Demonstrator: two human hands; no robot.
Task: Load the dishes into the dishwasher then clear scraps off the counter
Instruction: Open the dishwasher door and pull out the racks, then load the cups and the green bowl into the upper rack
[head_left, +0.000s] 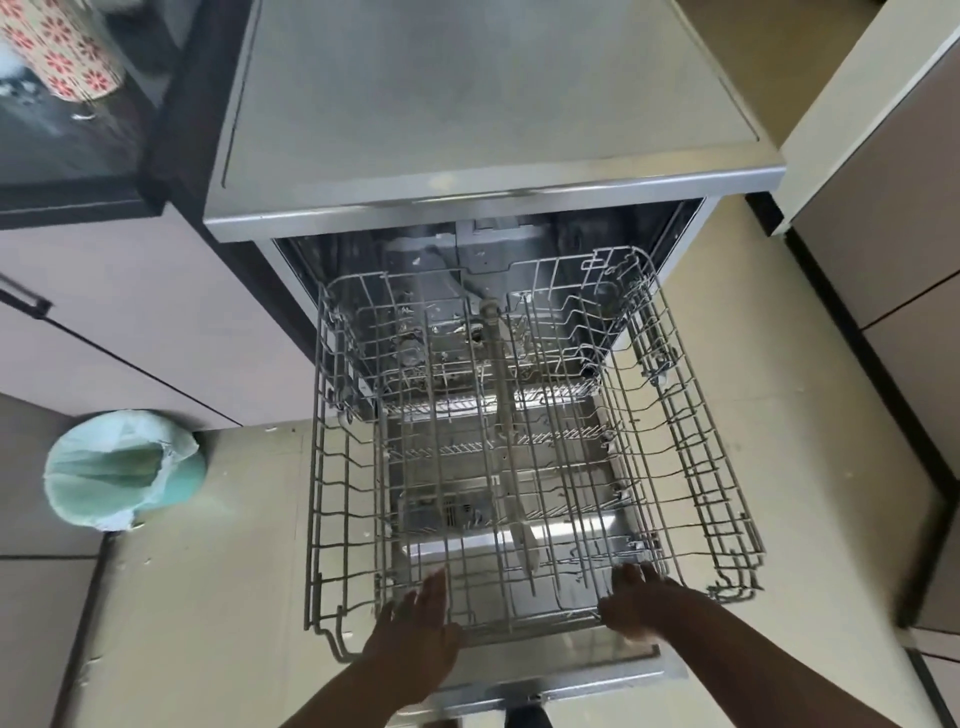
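Reaching: both hands at the near edge of the upper rack (519, 467), low centre of the frame
Left hand (415, 618): fingers straight and together, laid over the rack's front wires — holding nothing
Right hand (636, 605): fingers curled over the rack's front rail, gripping it
Upper rack: pulled out of the dishwasher (488, 114), bare wire, no dishes in it
Lower rack (498, 452): seen through the upper one, above the lowered door (597, 675)
Worktop (72, 130): upper left of the frame, dark, carrying a patterned canister (62, 47) — cut off by the frame edge
Bin (122, 467): left of the frame, on the floor, lined with a pale green bag
Hard to make out: small pale bits on the worktop, blurred; the right hand's fingertips, hidden among the wires
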